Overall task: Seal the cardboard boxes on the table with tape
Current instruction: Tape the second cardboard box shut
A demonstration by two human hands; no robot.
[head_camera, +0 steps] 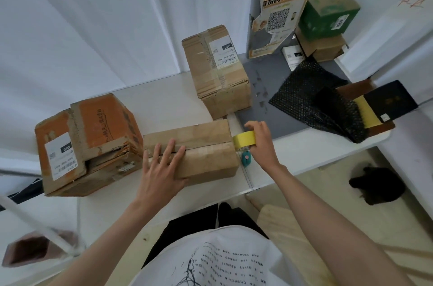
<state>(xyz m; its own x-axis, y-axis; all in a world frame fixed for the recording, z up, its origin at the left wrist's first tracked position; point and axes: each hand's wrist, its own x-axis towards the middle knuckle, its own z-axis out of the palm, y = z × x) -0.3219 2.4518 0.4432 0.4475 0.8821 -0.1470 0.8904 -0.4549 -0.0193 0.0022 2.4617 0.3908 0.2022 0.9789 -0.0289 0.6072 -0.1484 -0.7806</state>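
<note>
While the white worktop (164, 103) carries three brown boxes, the risk sits at the nearest one; if the flat left hand (161, 168) eases its press, the pull of the tape could drag the small cardboard box (201, 154) sideways and lay the strip off the seam; the box lies at the front edge, worn, flaps closed, its centre seam running toward the right hand (262, 142), which grips the yellow tape roll (244, 139) at the box's right end.

"060" on labels of orange box (93, 126) and brown box (218, 79)
</note>
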